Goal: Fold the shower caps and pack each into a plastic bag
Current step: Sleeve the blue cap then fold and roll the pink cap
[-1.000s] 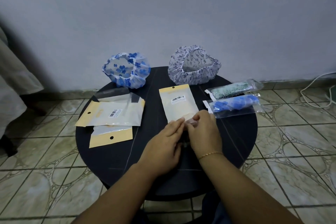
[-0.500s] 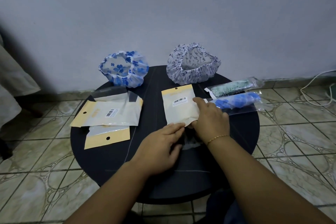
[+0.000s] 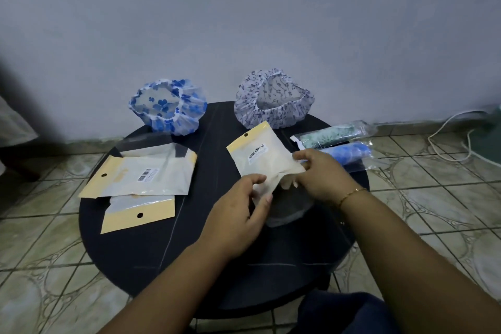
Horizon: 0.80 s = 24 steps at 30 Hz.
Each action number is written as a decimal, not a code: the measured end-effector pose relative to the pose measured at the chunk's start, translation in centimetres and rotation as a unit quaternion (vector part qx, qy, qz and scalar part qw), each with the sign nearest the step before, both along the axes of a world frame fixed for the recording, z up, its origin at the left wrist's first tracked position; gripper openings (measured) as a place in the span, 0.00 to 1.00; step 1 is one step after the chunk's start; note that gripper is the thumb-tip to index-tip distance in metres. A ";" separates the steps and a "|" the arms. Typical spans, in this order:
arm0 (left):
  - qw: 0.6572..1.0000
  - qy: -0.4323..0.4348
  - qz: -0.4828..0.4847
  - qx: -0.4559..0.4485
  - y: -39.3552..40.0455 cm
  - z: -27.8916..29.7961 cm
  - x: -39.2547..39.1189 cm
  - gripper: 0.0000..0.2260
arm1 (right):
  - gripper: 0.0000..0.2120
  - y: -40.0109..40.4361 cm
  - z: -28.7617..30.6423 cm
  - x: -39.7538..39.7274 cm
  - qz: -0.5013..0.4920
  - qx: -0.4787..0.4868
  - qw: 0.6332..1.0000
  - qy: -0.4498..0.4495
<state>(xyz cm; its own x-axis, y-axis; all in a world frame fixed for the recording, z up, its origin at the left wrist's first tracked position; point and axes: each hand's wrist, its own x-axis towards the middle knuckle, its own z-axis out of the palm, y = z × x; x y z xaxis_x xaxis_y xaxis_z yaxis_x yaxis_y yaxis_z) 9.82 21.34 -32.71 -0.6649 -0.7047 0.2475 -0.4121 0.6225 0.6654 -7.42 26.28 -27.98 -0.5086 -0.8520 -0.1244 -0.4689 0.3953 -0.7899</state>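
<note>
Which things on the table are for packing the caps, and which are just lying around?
For the job:
- blue flowered shower cap
- white sprigged shower cap
- yellow-topped plastic bag held by both hands
- spare yellow-topped bags
- two packed clear bags

Lying about:
- white cable on the floor

Both arms reach forward, left hand point(image 3: 238, 214) and right hand point(image 3: 320, 173) apparently pinching, fingers curled.

Dark folded item point(image 3: 287, 209) under both hands, contents unclear.
</note>
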 end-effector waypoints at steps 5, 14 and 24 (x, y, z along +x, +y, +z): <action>0.990 -0.081 0.040 -0.111 -2.2 -0.5 -3.1 0.18 | 0.19 -1.1 4.7 -4.0 0.050 0.107 0.955 0.272; 0.990 -0.083 0.004 -0.115 -2.1 -0.8 -9.7 0.13 | 0.14 -3.9 7.1 -11.5 0.036 0.197 0.895 0.399; 0.988 -0.100 0.034 -0.113 -3.8 -1.1 -10.0 0.28 | 0.18 -9.9 3.6 -10.1 0.073 0.083 0.838 0.535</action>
<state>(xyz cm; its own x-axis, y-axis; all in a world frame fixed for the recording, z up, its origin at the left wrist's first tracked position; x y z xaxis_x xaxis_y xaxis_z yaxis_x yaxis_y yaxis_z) -0.20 17.53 -33.81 -0.6697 -0.6912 0.2716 -0.5668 0.7121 0.4144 -17.48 16.34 -24.33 -0.2972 -0.9307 0.2133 -0.9259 0.3355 0.1735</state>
